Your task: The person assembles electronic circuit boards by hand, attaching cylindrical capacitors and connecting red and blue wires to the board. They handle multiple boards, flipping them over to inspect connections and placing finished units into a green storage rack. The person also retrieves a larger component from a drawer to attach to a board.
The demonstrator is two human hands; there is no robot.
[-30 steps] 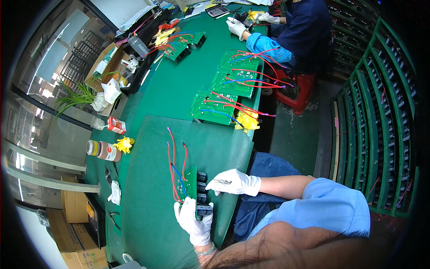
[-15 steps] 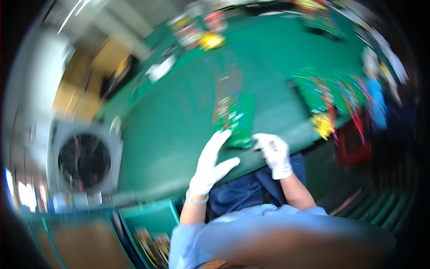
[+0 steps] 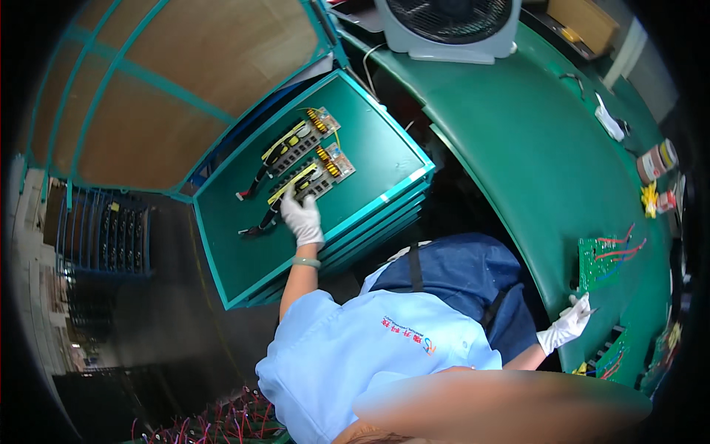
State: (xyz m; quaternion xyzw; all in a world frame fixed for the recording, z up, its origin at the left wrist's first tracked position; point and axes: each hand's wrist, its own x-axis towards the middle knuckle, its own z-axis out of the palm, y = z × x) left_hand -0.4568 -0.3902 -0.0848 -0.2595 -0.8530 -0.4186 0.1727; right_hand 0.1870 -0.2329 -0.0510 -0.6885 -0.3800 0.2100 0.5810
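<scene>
My left hand (image 3: 302,217), in a white glove, reaches into a green tray (image 3: 384,122). Its fingertips touch the edge of the nearer circuit board (image 3: 322,176), with thumb and finger apart. That board carries yellow and black parts and a black cable. A similar circuit board (image 3: 299,137) lies parallel just beyond it. On the green worktable, my gloved right hand (image 3: 566,325) has its fingers pinched together, and a thin dark tip shows by them; what it is stays unclear. Just beyond that hand lies a green circuit board (image 3: 597,265) with red and blue wires.
The tray tops a stack beside the worktable (image 3: 510,140). A grey fan (image 3: 462,52) stands at the table's far end. A jar (image 3: 657,161) and yellow item (image 3: 649,200) are at right. Another wired board (image 3: 610,355) lies near my right hand. A rack (image 3: 103,229) stands at left.
My view has turned left, bringing the tray into sight. My left hand has left the green board on the table and reached into the tray. My right hand stays by the table edge.
</scene>
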